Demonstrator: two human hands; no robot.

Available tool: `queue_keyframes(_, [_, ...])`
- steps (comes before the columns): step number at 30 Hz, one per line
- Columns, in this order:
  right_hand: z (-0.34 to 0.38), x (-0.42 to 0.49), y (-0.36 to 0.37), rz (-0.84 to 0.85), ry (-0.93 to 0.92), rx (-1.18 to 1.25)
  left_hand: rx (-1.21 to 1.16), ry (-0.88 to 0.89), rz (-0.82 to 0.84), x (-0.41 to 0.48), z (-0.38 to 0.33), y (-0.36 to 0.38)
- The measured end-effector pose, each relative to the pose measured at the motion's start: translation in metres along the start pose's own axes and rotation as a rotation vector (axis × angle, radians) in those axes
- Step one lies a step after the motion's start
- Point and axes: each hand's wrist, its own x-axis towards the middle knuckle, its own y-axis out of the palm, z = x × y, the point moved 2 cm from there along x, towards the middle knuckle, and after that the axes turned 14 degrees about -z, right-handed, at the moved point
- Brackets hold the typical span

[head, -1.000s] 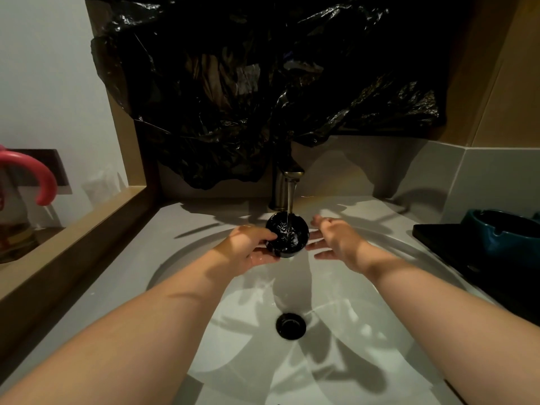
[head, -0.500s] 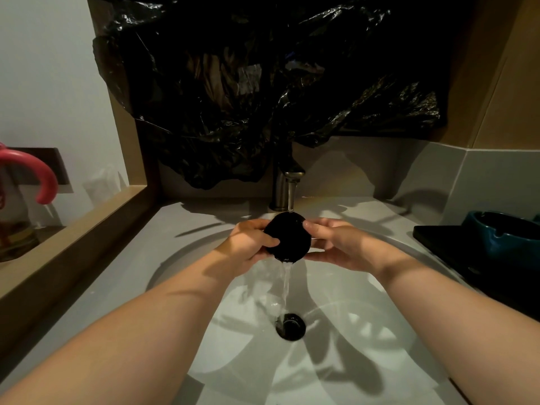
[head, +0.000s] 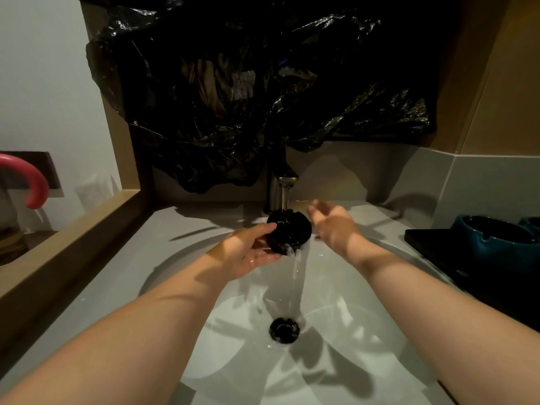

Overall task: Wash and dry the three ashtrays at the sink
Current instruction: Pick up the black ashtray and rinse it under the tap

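Observation:
My left hand [head: 248, 249] grips a small round black ashtray [head: 289, 232] under the running tap [head: 285, 191], tilted so that water pours off its lower edge into the white basin [head: 204, 276]. My right hand [head: 333, 223] hovers just right of the ashtray with fingers spread and relaxed, holding nothing. A dark teal ashtray [head: 496, 244] sits on a black tray [head: 432, 247] on the counter at the right. The edge of another teal ashtray [head: 530, 223] shows behind it at the frame's border.
The drain [head: 284, 330] lies at the bottom of the basin. A crumpled black plastic bag [head: 248, 92] hangs above the tap. A wooden ledge [head: 73, 238] runs along the left, with a pink curved handle [head: 32, 182] beyond it.
My right hand has let go of the black ashtray and pulled back to the right. The left hand has tipped the ashtray so that water runs off it.

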Motion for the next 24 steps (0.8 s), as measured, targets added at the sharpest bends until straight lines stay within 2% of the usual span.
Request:
queue_keyframes(2, [0.025, -0.001, -0.008, -0.116, -0.283, -0.192, 0.027, 0.023, -0.010, 0.001, 0.000, 0.000])
queue_keyframes(4, [0.053, 0.002, -0.014, -0.165, -0.461, -0.297, 0.103, 0.051, -0.050, 0.001, 0.001, 0.000])
queue_keyframes(9, [0.100, 0.025, -0.004, -0.109, -0.722, -0.645, 0.269, 0.126, -0.147, 0.003, 0.001, -0.001])
queue_keyframes(14, [0.085, 0.031, -0.005, -0.094, -0.788, -0.820, 0.346, 0.214, -0.259, 0.001, -0.003, 0.000])
queue_keyframes(17, [0.076, 0.019, -0.011, -0.031, -0.686, -0.781, 0.430, 0.288, -0.309, -0.007, -0.002, 0.004])
queue_keyframes(20, [0.059, -0.002, -0.018, 0.002, -0.550, -0.672, 0.685, 0.479, -0.367, -0.021, -0.006, 0.010])
queue_keyframes(24, [0.023, -0.047, -0.034, 0.203, -0.473, -0.675, 0.929, 0.763, -0.403, -0.054, -0.017, 0.023])
